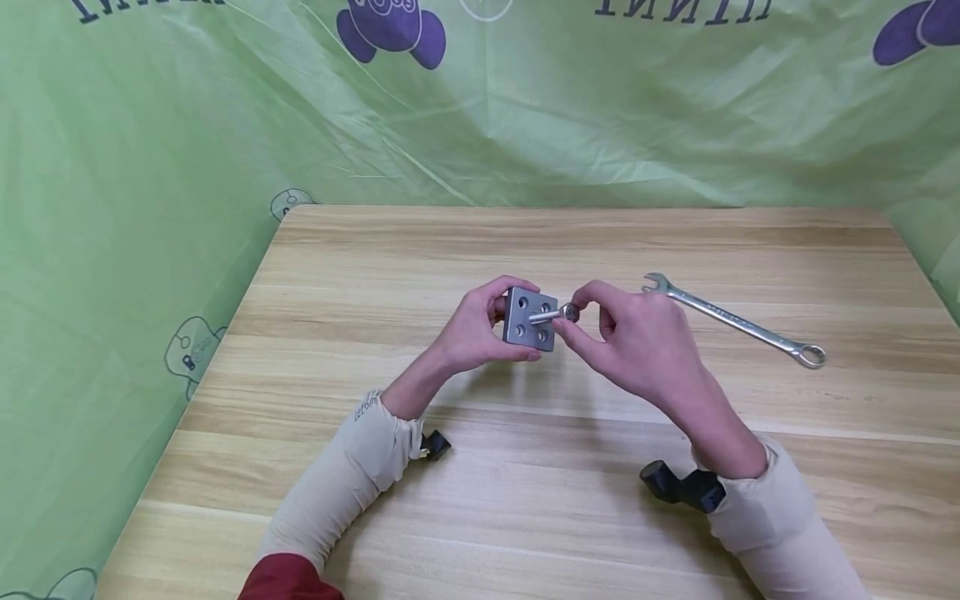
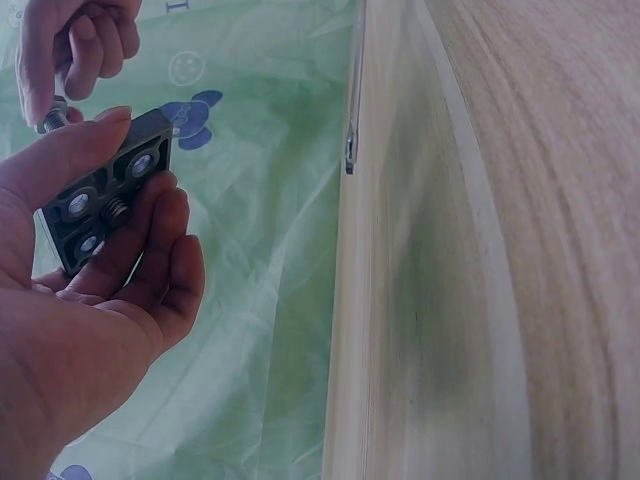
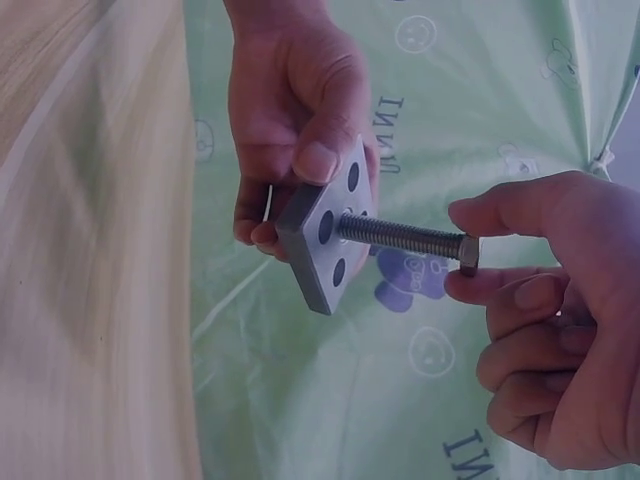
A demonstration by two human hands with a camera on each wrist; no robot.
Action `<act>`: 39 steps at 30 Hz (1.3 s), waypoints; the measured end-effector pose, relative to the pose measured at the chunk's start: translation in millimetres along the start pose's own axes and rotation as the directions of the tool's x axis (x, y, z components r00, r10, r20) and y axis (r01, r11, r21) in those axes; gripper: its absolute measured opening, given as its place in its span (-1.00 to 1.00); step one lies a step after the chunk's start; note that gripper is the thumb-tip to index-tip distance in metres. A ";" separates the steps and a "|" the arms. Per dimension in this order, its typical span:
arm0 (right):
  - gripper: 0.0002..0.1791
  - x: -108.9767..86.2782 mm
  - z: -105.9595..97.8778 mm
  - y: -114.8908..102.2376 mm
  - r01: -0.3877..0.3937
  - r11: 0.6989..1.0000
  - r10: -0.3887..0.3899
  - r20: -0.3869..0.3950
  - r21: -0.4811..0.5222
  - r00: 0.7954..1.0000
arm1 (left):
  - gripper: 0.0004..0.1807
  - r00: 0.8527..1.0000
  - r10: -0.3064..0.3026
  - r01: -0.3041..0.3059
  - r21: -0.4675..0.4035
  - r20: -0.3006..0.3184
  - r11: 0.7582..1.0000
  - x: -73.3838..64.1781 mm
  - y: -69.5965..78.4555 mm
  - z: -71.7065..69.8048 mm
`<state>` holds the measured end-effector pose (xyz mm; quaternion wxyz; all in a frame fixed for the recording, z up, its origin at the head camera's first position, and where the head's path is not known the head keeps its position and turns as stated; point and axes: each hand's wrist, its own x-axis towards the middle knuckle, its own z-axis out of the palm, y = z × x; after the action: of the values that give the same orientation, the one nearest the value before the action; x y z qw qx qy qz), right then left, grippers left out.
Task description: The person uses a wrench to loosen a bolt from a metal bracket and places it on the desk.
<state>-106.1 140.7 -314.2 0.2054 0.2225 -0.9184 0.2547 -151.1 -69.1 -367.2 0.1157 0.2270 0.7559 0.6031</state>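
My left hand [image 1: 474, 327] grips a small grey square metal plate [image 1: 517, 314] by its edges, thumb on one side and fingers on the other, above the table. Several round holes pierce the plate. A threaded hex bolt [image 3: 405, 237] stands in the plate's middle hole, most of its shank out on the near face. In the left wrist view the bolt's threaded tip [image 2: 116, 208] shows at the back face. Thumb and index finger of my right hand [image 1: 645, 337] pinch the bolt at its hex head [image 3: 469, 254].
A combination wrench [image 1: 738, 321] lies on the wooden table [image 1: 525, 500], right of and beyond my right hand. Green printed sheeting [image 1: 187, 125] hangs behind the table and along its left side. Black wrist cameras [image 1: 682, 487] sit at both sleeves.
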 end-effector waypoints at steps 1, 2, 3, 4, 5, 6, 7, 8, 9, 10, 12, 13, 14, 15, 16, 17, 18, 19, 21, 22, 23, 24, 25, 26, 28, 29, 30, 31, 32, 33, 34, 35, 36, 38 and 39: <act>-0.81 0.0 -0.6 0.0 0.001 1.000 -0.001 0.005 0.011 1.000 | -0.24 1.000 0.002 -0.002 -0.002 0.000 1.000 0.0 -0.1 0.1; -0.81 0.1 -1.2 0.0 0.000 1.000 -0.001 0.010 0.020 1.000 | -0.24 1.000 0.002 -0.002 -0.004 -0.001 1.000 0.0 -0.1 0.1; -0.82 0.1 -1.5 0.0 0.001 1.000 -0.002 0.015 0.027 1.000 | -0.24 1.000 0.002 -0.002 -0.007 0.000 1.000 0.0 -0.2 0.2; -0.81 0.1 -1.7 0.0 0.003 0.999 -0.003 0.019 0.034 1.000 | -0.24 1.000 0.001 -0.001 -0.009 -0.001 1.000 0.0 -0.2 0.2; -0.81 0.2 -1.9 0.0 0.006 0.999 -0.007 0.023 0.041 1.000 | -0.24 1.000 0.001 -0.001 -0.013 -0.001 1.000 0.0 -0.2 0.3; -0.81 0.3 -2.0 0.0 0.013 0.999 -0.014 0.024 0.049 1.000 | -0.24 1.000 0.000 0.000 -0.016 -0.001 1.000 -0.1 -0.1 0.3; -0.80 0.5 -2.0 0.1 0.022 0.998 -0.023 0.024 0.055 0.999 | -0.24 1.000 0.000 0.000 -0.017 -0.002 1.000 -0.1 -0.1 0.4; -0.80 0.7 -1.9 0.2 0.034 0.997 -0.035 0.023 0.064 0.999 | -0.24 1.000 -0.001 0.001 -0.017 -0.001 1.000 -0.2 0.0 0.4; -0.79 0.9 -1.9 0.4 0.048 0.996 -0.050 0.019 0.072 0.999 | -0.24 1.000 0.000 0.000 -0.017 -0.002 1.000 -0.2 0.1 0.5; -0.78 1.1 -1.7 0.7 0.063 0.995 -0.065 0.014 0.081 0.998 | -0.24 1.000 0.001 -0.001 -0.017 -0.002 1.000 -0.3 0.3 0.5; -0.77 1.4 -1.2 1.5 0.098 0.991 -0.099 0.002 0.096 0.995 | -0.24 1.000 0.001 -0.001 -0.016 -0.002 1.000 -0.2 0.3 0.8; -0.75 1.6 -1.0 2.0 0.114 0.988 -0.114 -0.002 0.100 0.993 | -0.24 1.000 0.001 -0.001 -0.015 -0.001 1.000 -0.2 0.3 0.8; -0.75 1.7 -0.8 2.7 0.128 0.986 -0.128 -0.006 0.103 0.992 | -0.24 1.000 0.001 -0.001 -0.014 -0.001 1.000 -0.1 0.3 1.0; -0.74 1.8 -0.8 3.1 0.137 0.985 -0.138 -0.005 0.102 0.990 | -0.24 1.000 0.000 0.000 -0.014 -0.001 1.000 -0.1 0.3 1.0; -0.73 1.9 -1.0 3.6 0.143 0.985 -0.143 -0.002 0.101 0.990 | -0.24 1.000 0.000 0.000 -0.014 0.000 1.000 0.0 0.2 1.1; -0.72 2.0 -1.4 3.9 0.145 0.985 -0.146 0.003 0.097 0.989 | -0.24 1.000 0.000 0.000 -0.013 0.000 1.000 0.1 0.2 1.2; -0.71 2.0 -1.9 4.1 0.142 0.986 -0.144 0.013 0.091 0.989 | -0.24 1.000 0.000 0.000 -0.013 0.000 1.000 0.1 0.2 1.2; -0.70 1.9 -2.5 4.2 0.134 0.987 -0.137 0.027 0.083 0.990 | -0.24 1.000 0.000 0.000 -0.013 0.001 1.000 0.1 0.2 1.3; -0.67 2.0 -3.8 3.8 0.106 0.992 -0.110 0.056 0.071 0.992 | -0.24 1.000 0.000 0.000 -0.013 0.001 1.000 0.1 0.2 1.3; -0.65 2.0 -4.4 3.4 0.087 0.994 -0.092 0.071 0.067 0.993 | -0.24 1.000 0.000 0.000 -0.012 0.001 1.000 0.1 0.2 1.3; -0.63 2.0 -4.8 3.1 0.066 0.996 -0.071 0.083 0.063 0.994 | -0.24 1.000 -0.001 0.001 -0.010 0.001 1.000 0.0 0.3 1.2; -0.61 2.0 -5.3 2.7 0.039 0.998 -0.044 0.093 0.057 0.995 | -0.24 1.000 -0.001 0.001 -0.008 0.002 1.000 0.0 0.3 1.1; -0.60 2.1 -5.6 2.3 0.012 0.999 -0.017 0.098 0.051 0.995 | -0.25 1.000 -0.001 0.001 -0.004 0.002 1.000 0.0 0.3 1.1; -0.60 2.3 -5.9 1.9 -0.016 0.999 0.012 0.100 0.046 0.995 | -0.25 1.000 -0.001 0.001 -0.001 0.002 1.000 0.0 0.2 1.0; -0.62 2.5 -6.2 1.1 -0.065 0.997 0.062 0.100 0.032 0.993 | -0.25 1.000 -0.003 0.003 0.005 0.004 1.000 0.1 0.1 1.0; -0.64 2.5 -6.3 0.9 -0.085 0.996 0.082 0.097 0.022 0.992 | -0.25 1.000 -0.003 0.003 0.006 0.005 1.000 0.1 0.1 1.0; -0.66 2.7 -6.3 0.5 -0.103 0.995 0.102 0.097 0.008 0.990 | -0.25 1.000 -0.004 0.004 0.007 0.006 1.000 0.2 0.0 1.1; -0.66 2.8 -6.2 0.1 -0.119 0.993 0.119 0.099 -0.004 0.988 | -0.25 1.000 -0.005 0.005 0.007 0.005 1.000 0.2 0.1 1.1; -0.65 3.0 -6.0 -0.2 -0.132 0.991 0.132 0.105 -0.015 0.986 | -0.25 1.000 -0.007 0.006 0.007 0.005 1.000 0.2 0.1 1.2; -0.63 3.0 -5.6 -0.6 -0.139 0.990 0.141 0.109 -0.025 0.984 | -0.25 1.000 -0.007 0.007 0.006 0.005 1.000 0.2 0.2 1.3; -0.60 2.9 -5.2 -0.9 -0.142 0.989 0.144 0.112 -0.032 0.983 | -0.25 1.000 -0.007 0.007 0.004 0.005 1.000 0.2 0.4 1.4; -0.58 2.9 -4.7 -1.2 -0.144 0.989 0.148 0.116 -0.038 0.982 | -0.25 1.000 -0.007 0.007 0.003 0.004 1.000 0.2 0.5 1.5; -0.56 2.8 -4.1 -1.6 -0.141 0.989 0.145 0.118 -0.042 0.982 | -0.25 1.000 -0.006 0.006 0.004 0.004 1.000 0.1 0.7 1.6; -0.56 2.4 -3.0 -2.2 -0.127 0.991 0.131 0.115 -0.040 0.985 | -0.25 1.000 -0.004 0.004 0.005 0.004 1.000 0.0 1.0 1.7; -0.57 2.1 -2.5 -2.3 -0.117 0.992 0.120 0.111 -0.039 0.987 | -0.25 1.000 -0.004 0.004 0.003 0.004 1.000 0.0 1.1 1.7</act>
<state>-106.0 139.7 -310.4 0.1411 0.1782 -0.9442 0.2385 -150.1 -67.5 -366.5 0.1181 0.2270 0.7570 0.6012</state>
